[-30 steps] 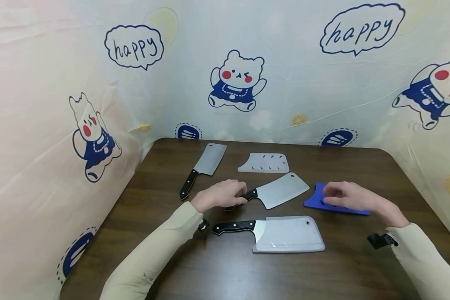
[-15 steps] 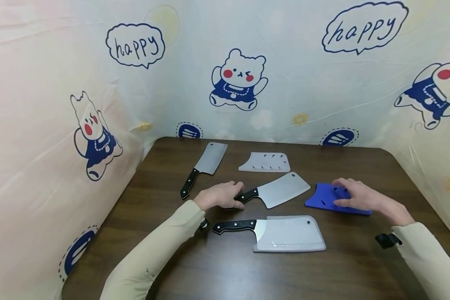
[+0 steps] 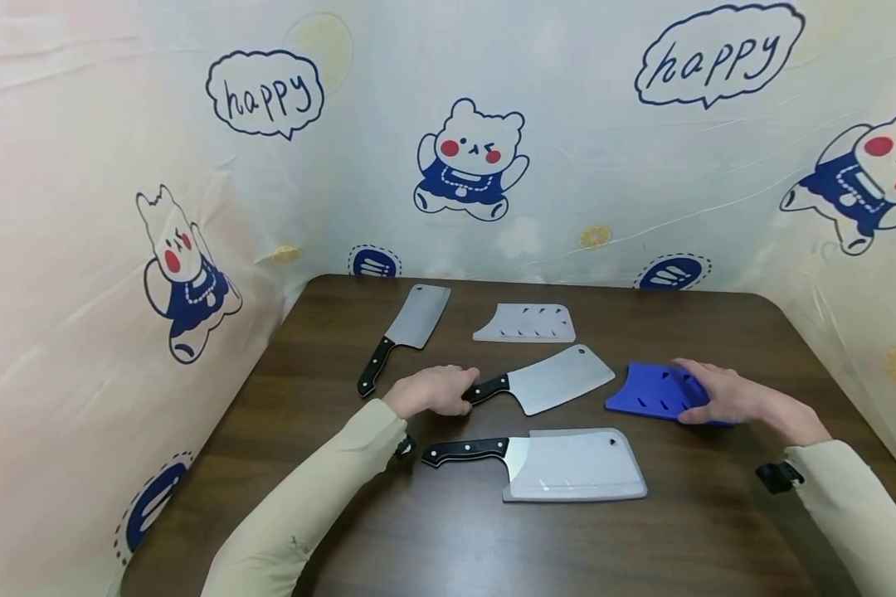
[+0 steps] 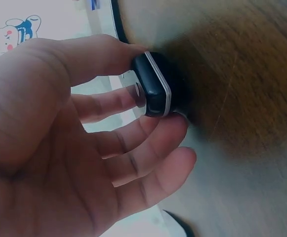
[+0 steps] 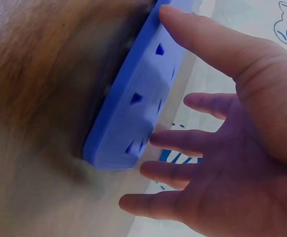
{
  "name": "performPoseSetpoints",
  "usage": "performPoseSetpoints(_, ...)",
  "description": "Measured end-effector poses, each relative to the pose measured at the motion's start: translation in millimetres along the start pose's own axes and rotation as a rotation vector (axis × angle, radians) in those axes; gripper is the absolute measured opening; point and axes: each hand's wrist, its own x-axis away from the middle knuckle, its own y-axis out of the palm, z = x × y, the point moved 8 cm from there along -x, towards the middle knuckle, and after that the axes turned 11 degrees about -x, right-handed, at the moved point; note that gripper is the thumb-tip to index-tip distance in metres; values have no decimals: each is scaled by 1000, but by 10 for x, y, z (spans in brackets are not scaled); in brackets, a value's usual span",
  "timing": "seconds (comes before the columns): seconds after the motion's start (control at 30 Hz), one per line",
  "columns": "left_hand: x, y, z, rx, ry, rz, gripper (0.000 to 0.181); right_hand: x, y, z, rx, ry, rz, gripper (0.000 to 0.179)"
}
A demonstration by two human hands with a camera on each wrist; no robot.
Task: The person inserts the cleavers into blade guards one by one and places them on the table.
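Observation:
My left hand [image 3: 435, 390] pinches the butt of a cleaver's black riveted handle between thumb and fingers; the handle end [image 4: 155, 86] shows in the left wrist view. This cleaver [image 3: 560, 380] lies on the table, its bare steel blade pointing right. My right hand [image 3: 728, 394] spans a blue slotted blade sheath [image 3: 650, 390], thumb at the near edge and fingers towards the far edge. In the right wrist view the thumb touches the sheath's edge [image 5: 128, 84] and the other fingers are nearly straight. Some fingertip contacts are hidden.
In front lies a larger cleaver [image 3: 466, 449] in a translucent white sheath [image 3: 578, 468]. A smaller bare cleaver [image 3: 418, 319] lies at the back left, beside a white slotted sheath [image 3: 526, 323]. Printed curtains [image 3: 582, 149] surround the brown table [image 3: 388, 531].
My left fingers have closed onto the cleaver handle's end. The right hand has shifted right and lowered over the blue sheath, thumb to its near edge. The cleavers show no clear movement.

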Motion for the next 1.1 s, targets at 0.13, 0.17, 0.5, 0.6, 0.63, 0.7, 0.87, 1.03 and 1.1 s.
performPoseSetpoints(0.13,7,17,-28,23,-3,-13,46,-6,9,39,-3,11,-6,100)
performPoseSetpoints(0.17,12,20,-34,32,-1,-16,46,-9,9,44,-3,10,-4,101)
performPoseSetpoints(0.5,118,-39,-73,184,67,-10,38,-33,-14,143,-6,47,-29,106)
performPoseSetpoints(0.6,135,-60,-107,207,61,8,36,-35,-37,155,14,57,-14,108)
performPoseSetpoints(0.63,145,-73,-113,211,61,15,34,-34,-46,154,22,56,-1,108)
performPoseSetpoints(0.7,161,-95,-121,219,65,27,30,-29,-64,155,37,59,30,108)
performPoseSetpoints(0.87,203,-146,-137,259,70,30,23,-15,-128,150,70,64,120,110)
performPoseSetpoints(1.03,220,-196,-155,285,83,32,24,25,-206,111,101,73,192,106)
performPoseSetpoints(1.1,227,-215,-163,287,87,34,25,51,-236,75,105,73,212,101)
